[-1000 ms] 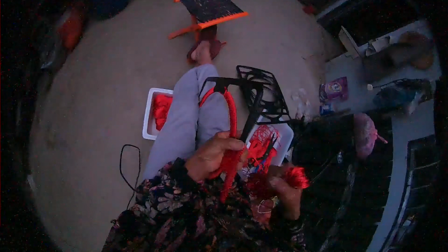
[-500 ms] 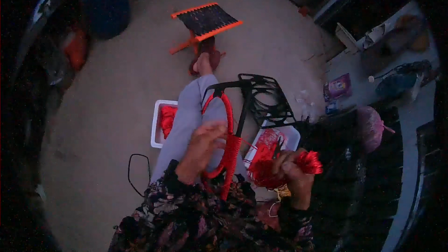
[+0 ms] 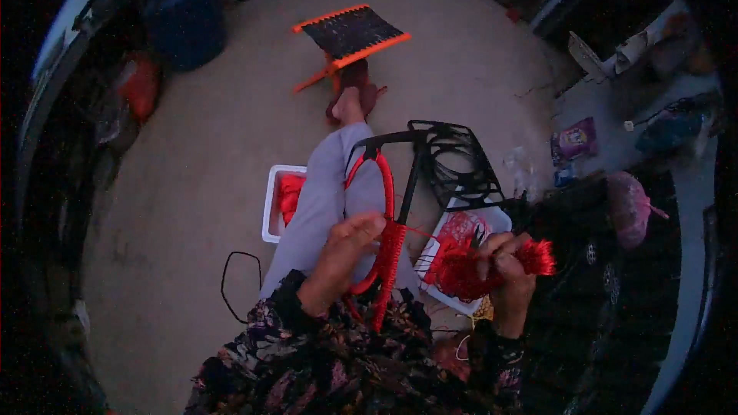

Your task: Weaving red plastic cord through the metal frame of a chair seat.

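A black frame [image 3: 413,183] with bars partly wrapped in red cord [image 3: 392,250] stands across my lap. Its curved loop [image 3: 388,184] is red too. My left hand [image 3: 346,253] is closed at the loop's inner side, thumb and fingertips pressed together against it. Off to the right, my right hand [image 3: 507,267] grips a thick bundle of shiny red cord [image 3: 465,273], one end of which sticks out past the fist. A thin red strand runs between the wrapped bar and this bundle. Exactly what lies under my left fingertips is hidden.
A white tray [image 3: 492,223] of red cord sits under the bundle. Another white tray [image 3: 270,219] stands left of my legs. My foot is by an orange folding stool [image 3: 357,34]. A black wire loop [image 3: 223,284] lies on the floor; a blue barrel [image 3: 188,23] stands far left.
My left fingers, blurred and looser before, have closed against the loop. My right hand has turned the cord bundle slightly and drawn it outward. The whole view has shifted a little.
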### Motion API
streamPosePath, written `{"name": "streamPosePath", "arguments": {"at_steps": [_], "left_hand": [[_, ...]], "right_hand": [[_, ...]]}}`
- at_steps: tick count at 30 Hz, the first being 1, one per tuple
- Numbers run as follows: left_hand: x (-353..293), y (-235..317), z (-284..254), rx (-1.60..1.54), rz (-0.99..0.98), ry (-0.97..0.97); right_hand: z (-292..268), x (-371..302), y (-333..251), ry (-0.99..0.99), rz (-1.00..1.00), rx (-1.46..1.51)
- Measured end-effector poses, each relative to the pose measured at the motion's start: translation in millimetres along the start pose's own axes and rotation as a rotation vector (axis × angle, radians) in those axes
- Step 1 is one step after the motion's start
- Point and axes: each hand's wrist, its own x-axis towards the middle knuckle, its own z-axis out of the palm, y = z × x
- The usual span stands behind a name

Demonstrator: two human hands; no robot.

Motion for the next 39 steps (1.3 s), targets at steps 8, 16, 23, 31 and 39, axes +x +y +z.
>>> {"name": "streamPosePath", "arguments": {"at_steps": [8, 16, 23, 31, 39], "left_hand": [[18, -26, 4, -0.429, -0.196, -0.342], [21, -18, 19, -0.483, -0.309, -0.328], [20, 4, 27, -0.523, -0.427, -0.419], [24, 10, 30, -0.399, -0.457, -0.404], [22, 14, 30, -0.428, -0.405, -0.423]], "right_hand": [[-35, -1, 28, 0.141, 0.165, 0.274], [-51, -5, 34, 0.279, 0.331, 0.331], [-46, -1, 40, 0.275, 0.374, 0.366], [-51, -6, 53, 0.334, 0.46, 0.367], [-77, -20, 85, 0.493, 0.521, 0.144]]}}
